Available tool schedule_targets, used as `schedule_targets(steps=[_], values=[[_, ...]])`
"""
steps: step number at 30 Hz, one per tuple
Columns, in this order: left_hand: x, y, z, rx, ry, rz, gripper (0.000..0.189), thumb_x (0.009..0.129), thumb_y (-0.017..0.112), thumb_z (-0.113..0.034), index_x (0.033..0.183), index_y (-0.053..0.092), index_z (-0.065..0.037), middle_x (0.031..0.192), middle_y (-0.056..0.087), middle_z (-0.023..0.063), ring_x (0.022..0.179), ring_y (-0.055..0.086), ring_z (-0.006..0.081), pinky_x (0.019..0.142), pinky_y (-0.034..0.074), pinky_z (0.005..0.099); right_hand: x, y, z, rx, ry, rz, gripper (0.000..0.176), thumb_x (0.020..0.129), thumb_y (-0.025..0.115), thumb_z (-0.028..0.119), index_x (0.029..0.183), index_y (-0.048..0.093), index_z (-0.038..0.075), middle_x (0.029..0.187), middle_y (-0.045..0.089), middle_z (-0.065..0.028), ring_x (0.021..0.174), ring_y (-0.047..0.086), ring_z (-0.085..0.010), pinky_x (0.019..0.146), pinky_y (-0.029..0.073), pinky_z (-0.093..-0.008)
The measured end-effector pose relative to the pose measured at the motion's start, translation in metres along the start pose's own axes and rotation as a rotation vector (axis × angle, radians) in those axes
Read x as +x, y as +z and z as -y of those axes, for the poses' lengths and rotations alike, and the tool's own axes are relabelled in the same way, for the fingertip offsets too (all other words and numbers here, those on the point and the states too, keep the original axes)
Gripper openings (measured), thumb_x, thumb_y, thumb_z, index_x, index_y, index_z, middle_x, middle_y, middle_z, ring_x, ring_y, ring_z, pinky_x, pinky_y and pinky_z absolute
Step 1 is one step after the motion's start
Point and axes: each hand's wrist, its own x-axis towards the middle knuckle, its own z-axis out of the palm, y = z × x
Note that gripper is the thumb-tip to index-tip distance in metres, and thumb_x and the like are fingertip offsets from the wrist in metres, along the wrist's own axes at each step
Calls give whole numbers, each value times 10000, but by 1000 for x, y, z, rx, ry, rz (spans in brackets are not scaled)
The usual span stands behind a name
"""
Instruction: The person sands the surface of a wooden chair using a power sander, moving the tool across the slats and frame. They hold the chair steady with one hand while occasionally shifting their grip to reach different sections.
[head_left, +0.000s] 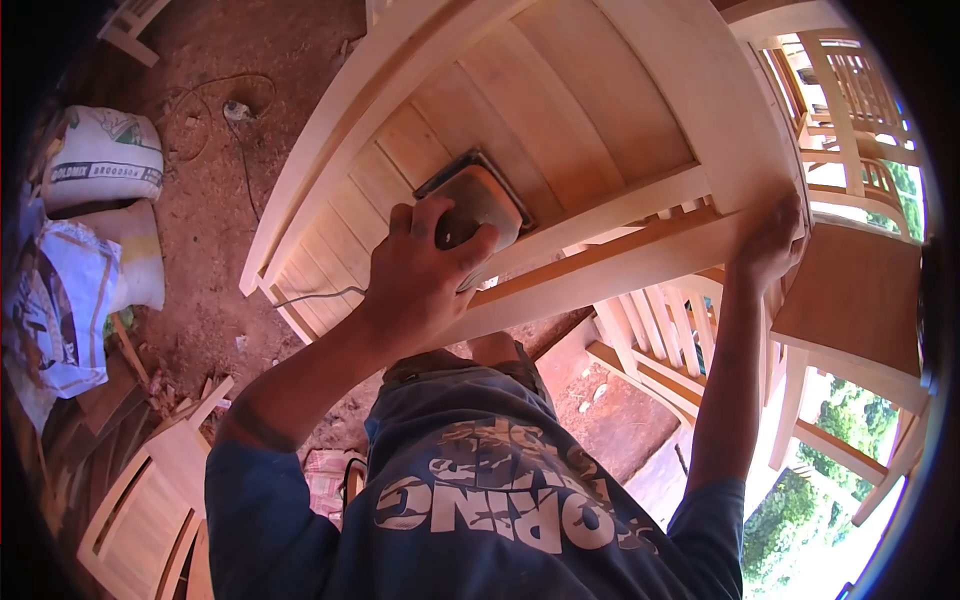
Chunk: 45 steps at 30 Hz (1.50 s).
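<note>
My left hand point(425, 265) is wrapped over an electric sander point(483, 205) with an orange and dark body. The sander's flat pad rests against the planked face of a large pale wooden panel point(535, 100), which has a thick curved rail along one side. A cord trails leftward from beside my left wrist. At the panel's right end, my right hand point(770, 238) grips the corner of its frame, with the fingertips partly hidden behind the wood. The panel stands tilted before my body, and its slatted lower gap shows beside the near rail point(600, 275).
Slatted wooden chairs point(860, 100) and a flat wooden board point(850, 295) stand on the right. Filled sacks point(105, 155) sit at the left. Another wooden frame point(150, 500) is at lower left. A cable point(245, 160) lies across the reddish dirt floor point(200, 215).
</note>
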Motion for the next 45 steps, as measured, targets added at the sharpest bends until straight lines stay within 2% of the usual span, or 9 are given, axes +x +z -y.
schedule_targets(steps=[4,7,14,16,25,28,35,38,45], values=[[-19,5,16,17,-30,38,627,606,857,-103,1149,621,-308,1220,468,165,1019,551,416,691,600,440,1,-1,2,-58,24,15,362,1022,521,249,1191,639,-49,1135,669,-132,991,656,-229,849,548,-340],[-33,11,26,30,-44,41,648,585,850,-88,1157,615,-281,1247,474,152,1094,527,405,719,592,473,-2,2,3,68,54,-25,292,997,584,240,1092,692,-15,983,687,-93,856,658,-182,704,540,-302],[-38,15,39,-15,-24,-51,591,612,853,-123,1133,624,-281,1206,487,159,1027,559,398,675,596,453,-3,6,8,-42,40,-46,312,1001,565,240,1120,676,-25,1036,680,-100,901,656,-193,749,545,-321],[-30,17,43,-85,-35,-131,573,624,845,-125,1135,626,-265,1195,492,156,1027,563,391,685,594,455,-5,6,12,-121,70,-23,361,1005,539,266,1195,641,-24,1127,662,-121,994,653,-232,837,560,-353],[13,-3,72,-92,-56,-207,556,656,829,-116,1158,621,-236,1136,511,126,1018,597,355,739,579,461,6,-7,-6,-42,33,33,374,1000,519,273,1183,658,-22,1126,668,-128,1000,654,-240,841,558,-361],[21,-10,89,-101,-39,-206,554,657,832,-110,1154,618,-222,1127,516,133,1012,608,360,774,570,472,1,-2,-3,-12,-33,-1,320,1003,515,201,1119,690,-40,1029,698,-110,907,666,-202,762,539,-316],[39,-23,93,-81,24,-179,545,661,832,-73,1157,631,-172,1128,557,151,987,647,359,813,563,441,2,0,-1,-44,-4,-68,323,1010,552,242,1118,690,-30,1027,692,-106,907,659,-199,775,538,-322],[55,-27,88,-85,53,-166,537,663,838,-126,1150,632,-216,1142,530,142,994,624,370,792,563,469,1,-1,-3,-17,5,-79,311,1006,577,245,1109,689,-25,1017,688,-101,889,655,-187,758,537,-319],[61,-34,86,-88,50,-111,532,661,839,-134,1146,634,-209,1134,532,142,1016,621,361,812,561,461,3,-8,-6,13,34,-10,299,1003,592,255,1085,677,-19,982,677,-91,860,646,-173,735,535,-305]])
